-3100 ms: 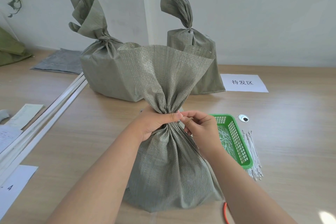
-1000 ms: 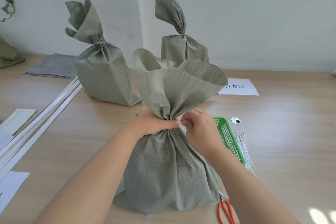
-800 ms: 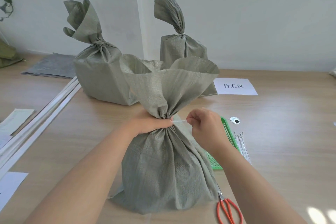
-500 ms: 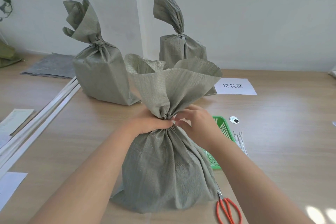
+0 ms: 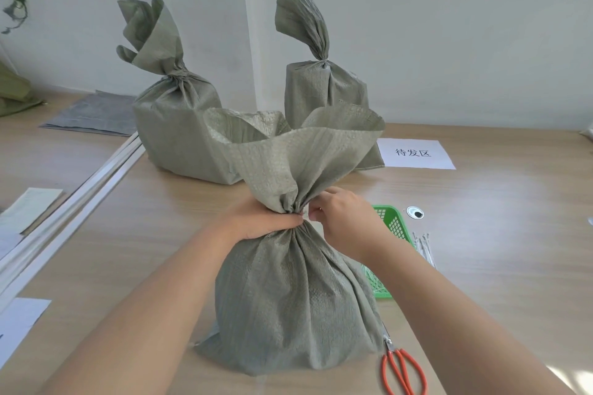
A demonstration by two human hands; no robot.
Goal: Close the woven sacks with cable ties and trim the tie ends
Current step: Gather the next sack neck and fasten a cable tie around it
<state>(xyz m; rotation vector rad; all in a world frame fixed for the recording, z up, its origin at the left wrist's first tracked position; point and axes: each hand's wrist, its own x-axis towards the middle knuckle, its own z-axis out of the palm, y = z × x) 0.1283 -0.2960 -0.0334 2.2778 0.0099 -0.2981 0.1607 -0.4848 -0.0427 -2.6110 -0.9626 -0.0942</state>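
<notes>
Squeezing the near sack [image 5: 288, 298] at its neck, why does the left hand [image 5: 256, 218] do that? asks the first one.

It curls tight round the bunched cloth so the top cannot fall open while the tie goes on, says the second. The sack stands on the table [image 5: 497, 234], right in front of the person.

And the right hand [image 5: 343, 221]?

Its fingertips pinch something small just beside the neck. That is likely the cable tie, but it is too tiny to be sure.

Why do the orange scissors [image 5: 402, 369] lie by the sack's bottom corner?

They are near for snipping the tie end, which looks not yet done. Spare cable ties [image 5: 423, 247] lie beside the green basket [image 5: 393, 224]. Behind stand the left tied sack [image 5: 176, 125] and the right tied sack [image 5: 324, 86].
</notes>
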